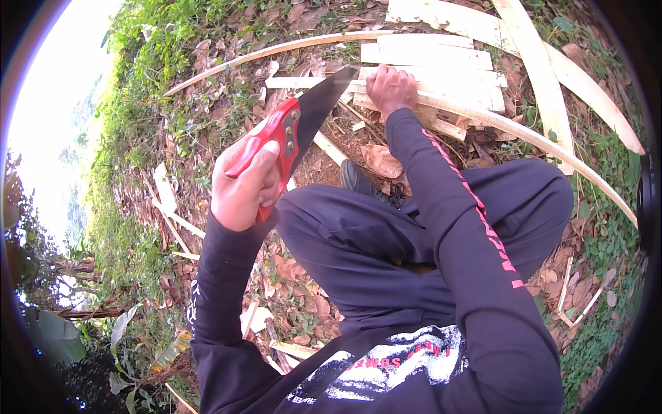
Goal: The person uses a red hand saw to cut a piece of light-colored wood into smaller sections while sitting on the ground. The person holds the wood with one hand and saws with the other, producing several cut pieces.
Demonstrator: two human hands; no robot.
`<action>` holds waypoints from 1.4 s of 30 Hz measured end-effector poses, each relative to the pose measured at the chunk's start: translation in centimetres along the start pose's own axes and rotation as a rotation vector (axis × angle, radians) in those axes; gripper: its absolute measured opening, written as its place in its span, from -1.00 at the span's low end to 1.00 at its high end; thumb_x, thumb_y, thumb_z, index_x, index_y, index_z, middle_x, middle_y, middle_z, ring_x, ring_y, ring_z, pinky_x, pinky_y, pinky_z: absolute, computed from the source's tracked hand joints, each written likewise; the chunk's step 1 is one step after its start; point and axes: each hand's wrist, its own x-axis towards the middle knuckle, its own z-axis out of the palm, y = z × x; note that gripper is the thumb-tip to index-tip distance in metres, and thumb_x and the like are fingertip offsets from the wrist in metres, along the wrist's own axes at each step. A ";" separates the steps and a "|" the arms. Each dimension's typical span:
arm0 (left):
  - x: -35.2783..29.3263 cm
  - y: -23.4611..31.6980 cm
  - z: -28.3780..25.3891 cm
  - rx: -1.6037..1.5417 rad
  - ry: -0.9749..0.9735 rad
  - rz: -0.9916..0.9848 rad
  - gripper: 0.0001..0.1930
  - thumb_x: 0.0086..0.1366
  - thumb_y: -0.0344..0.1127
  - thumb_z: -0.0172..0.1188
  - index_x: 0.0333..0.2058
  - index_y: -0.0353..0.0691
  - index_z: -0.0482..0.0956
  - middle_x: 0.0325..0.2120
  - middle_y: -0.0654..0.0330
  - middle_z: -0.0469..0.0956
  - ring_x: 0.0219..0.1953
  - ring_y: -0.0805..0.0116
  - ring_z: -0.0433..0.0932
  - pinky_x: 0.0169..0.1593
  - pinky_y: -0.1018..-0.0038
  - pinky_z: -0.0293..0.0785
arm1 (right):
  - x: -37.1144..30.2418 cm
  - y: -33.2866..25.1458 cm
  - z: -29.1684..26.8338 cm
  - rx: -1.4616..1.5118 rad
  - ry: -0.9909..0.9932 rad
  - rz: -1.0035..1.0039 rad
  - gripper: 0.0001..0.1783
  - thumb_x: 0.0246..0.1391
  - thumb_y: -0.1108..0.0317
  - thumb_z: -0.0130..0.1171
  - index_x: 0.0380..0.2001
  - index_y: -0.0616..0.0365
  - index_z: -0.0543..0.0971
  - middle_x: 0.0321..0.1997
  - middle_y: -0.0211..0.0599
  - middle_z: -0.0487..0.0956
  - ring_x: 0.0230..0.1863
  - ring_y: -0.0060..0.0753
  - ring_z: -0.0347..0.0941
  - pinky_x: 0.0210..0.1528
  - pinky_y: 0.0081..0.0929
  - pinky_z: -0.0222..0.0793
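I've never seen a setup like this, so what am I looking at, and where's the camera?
There's no machine here, just a person's bare hands. The single picture comes from a wide fisheye camera worn on the head, looking down, so straight edges bend toward its rim. The left hand holds a red-handled saw. The right hand grasps a long wooden strip, with the blade's far end at the strip beside it. Pale boards lie just beyond, on ground covered in dry leaves. The person's folded legs fill the middle.
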 end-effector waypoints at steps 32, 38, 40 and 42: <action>-3.7 -0.3 -0.4 -0.048 0.020 0.049 -0.90 0.42 -0.46 -0.05 -0.25 -0.36 0.41 -0.76 0.43 0.15 -0.80 0.70 0.06 -0.73 0.67 -0.02 | -0.4 1.9 0.4 0.061 0.045 -0.013 -0.66 0.15 0.13 -0.08 -0.39 0.13 0.59 -0.41 -0.11 0.66 -0.37 -0.12 0.60 -0.22 -0.19 0.47; 3.6 -2.4 1.4 -0.060 -0.001 -0.014 -0.84 0.42 -0.42 0.03 -0.40 -0.23 0.38 -0.73 0.45 0.17 -0.78 0.69 0.09 -0.68 0.65 0.05 | -1.3 1.9 0.9 0.055 -0.012 0.017 -0.63 0.16 0.06 -0.05 -0.37 0.12 0.59 -0.37 -0.13 0.66 -0.32 -0.13 0.60 -0.16 -0.21 0.44; 1.9 -2.3 2.2 -0.047 0.038 -0.041 -0.83 0.42 -0.42 0.05 -0.42 -0.23 0.38 -0.73 0.44 0.17 -0.79 0.70 0.08 -0.69 0.65 0.04 | -1.4 1.7 0.9 0.066 -0.033 0.028 -0.62 0.16 0.06 -0.06 -0.36 0.13 0.59 -0.36 -0.11 0.66 -0.32 -0.13 0.60 -0.16 -0.20 0.44; -0.2 -1.0 1.2 -0.053 0.016 -0.008 -0.88 0.42 -0.43 0.03 -0.37 -0.26 0.40 -0.74 0.44 0.16 -0.79 0.71 0.07 -0.70 0.66 0.04 | -0.7 2.2 0.6 0.060 -0.093 0.063 -0.61 0.18 0.04 -0.06 -0.33 0.13 0.59 -0.34 -0.09 0.67 -0.30 -0.13 0.60 -0.14 -0.20 0.43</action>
